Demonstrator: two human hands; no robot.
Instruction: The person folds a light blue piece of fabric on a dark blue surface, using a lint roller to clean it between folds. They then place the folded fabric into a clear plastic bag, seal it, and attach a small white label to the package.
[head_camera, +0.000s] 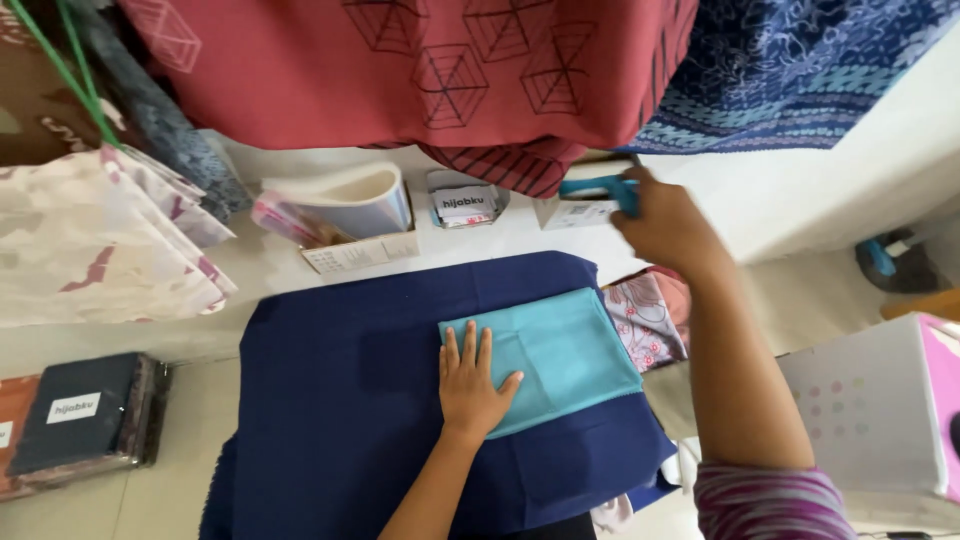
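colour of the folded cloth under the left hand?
Plain teal, no pattern: the folded cloth lies on a navy cloth; the head view shows it.

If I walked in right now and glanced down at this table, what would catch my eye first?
Probably the folded turquoise cloth at the centre, bright against the dark navy cloth spread beneath it, with the left hand pressed flat on its near edge. Next, the right hand reaching to the back of the table, gripping a blue tool. Above hangs a large red patterned fabric.
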